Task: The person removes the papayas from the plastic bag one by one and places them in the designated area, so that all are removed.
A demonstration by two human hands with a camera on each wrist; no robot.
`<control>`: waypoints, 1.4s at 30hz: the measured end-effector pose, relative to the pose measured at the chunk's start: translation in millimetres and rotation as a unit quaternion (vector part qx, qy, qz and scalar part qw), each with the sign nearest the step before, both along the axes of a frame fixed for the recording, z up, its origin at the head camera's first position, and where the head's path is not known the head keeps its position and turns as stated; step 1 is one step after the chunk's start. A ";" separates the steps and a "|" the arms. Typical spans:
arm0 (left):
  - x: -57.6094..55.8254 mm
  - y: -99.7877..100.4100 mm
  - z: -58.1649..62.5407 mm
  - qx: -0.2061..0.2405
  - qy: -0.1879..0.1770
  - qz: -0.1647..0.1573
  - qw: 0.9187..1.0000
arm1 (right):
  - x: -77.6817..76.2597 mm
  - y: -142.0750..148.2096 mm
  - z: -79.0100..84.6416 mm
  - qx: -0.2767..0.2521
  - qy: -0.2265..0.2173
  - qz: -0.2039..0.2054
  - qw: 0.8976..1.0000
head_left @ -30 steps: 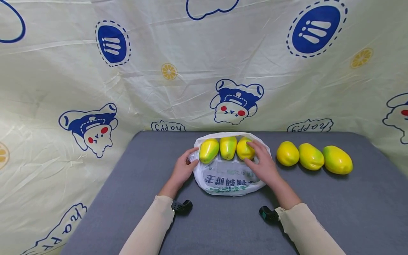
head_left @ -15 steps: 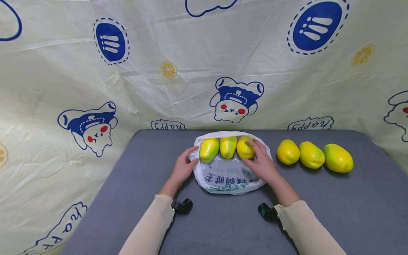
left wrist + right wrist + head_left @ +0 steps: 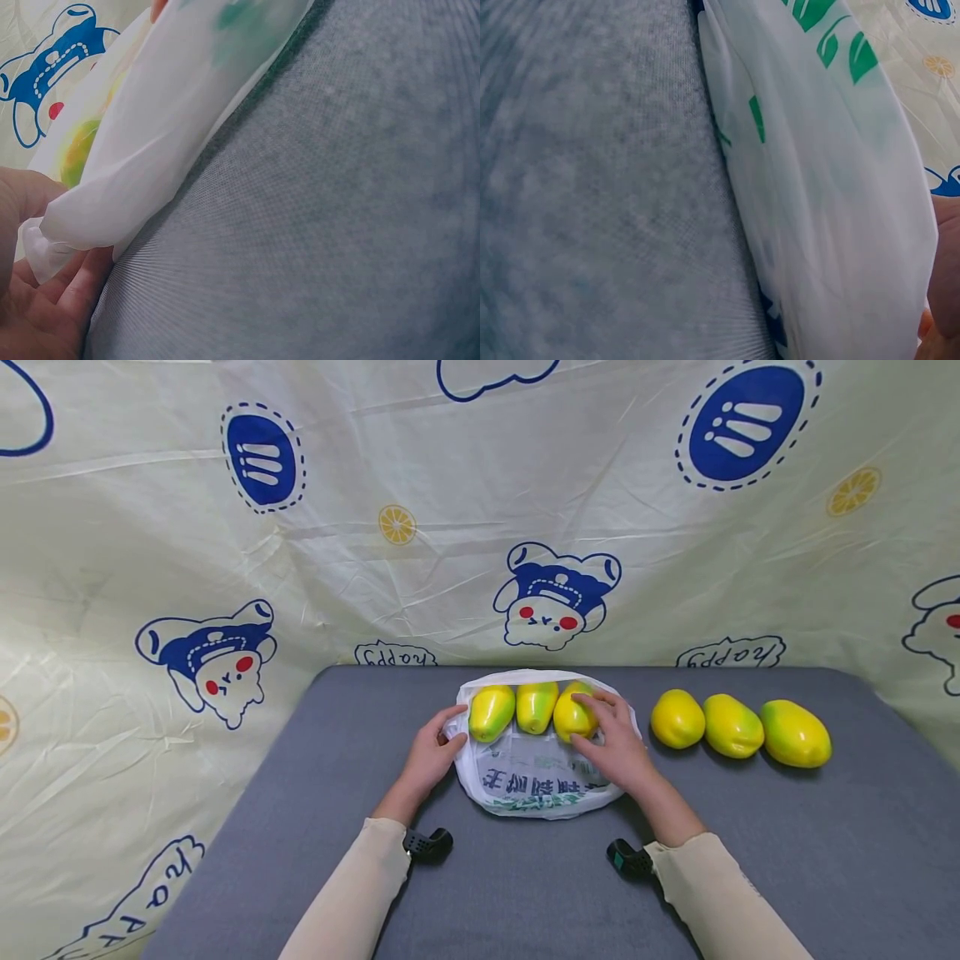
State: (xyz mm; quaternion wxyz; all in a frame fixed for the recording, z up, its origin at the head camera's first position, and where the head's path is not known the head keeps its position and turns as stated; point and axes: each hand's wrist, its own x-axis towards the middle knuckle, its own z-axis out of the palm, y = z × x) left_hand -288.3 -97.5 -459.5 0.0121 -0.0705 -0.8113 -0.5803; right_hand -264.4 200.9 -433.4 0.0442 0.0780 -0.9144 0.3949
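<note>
A white plastic bag (image 3: 480, 785) with rolled-down sides and printed lettering lies spread on the grey table. Three yellow-green oval fruits, papaya-like in shape, sit in a row along its back: a left one (image 3: 492, 713), a middle one (image 3: 536, 707) and a right one (image 3: 573, 717). My left hand (image 3: 432, 753) pinches the bag's left edge between thumb and fingers; the left wrist view shows the folded plastic (image 3: 67, 232) in that grip. Reaching over the right rim, my right hand (image 3: 618, 745) holds the right fruit. Bag plastic (image 3: 840, 195) hides most of that hand in the right wrist view.
Three more such fruits, a near one (image 3: 677, 719), a middle one (image 3: 732, 727) and a far one (image 3: 796, 733), lie in a row right of the bag. A printed curtain (image 3: 330, 577) hangs behind the grey table (image 3: 300, 827).
The right fruit in the bag has shifted slightly left with my right hand's fingers on it. My left hand stays at the bag's edge.
</note>
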 end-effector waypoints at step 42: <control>-2.0 -0.7 -2.1 -0.003 0.000 -0.001 1.000 | 56.0 20.8 34.8 -0.012 0.099 0.014 0.995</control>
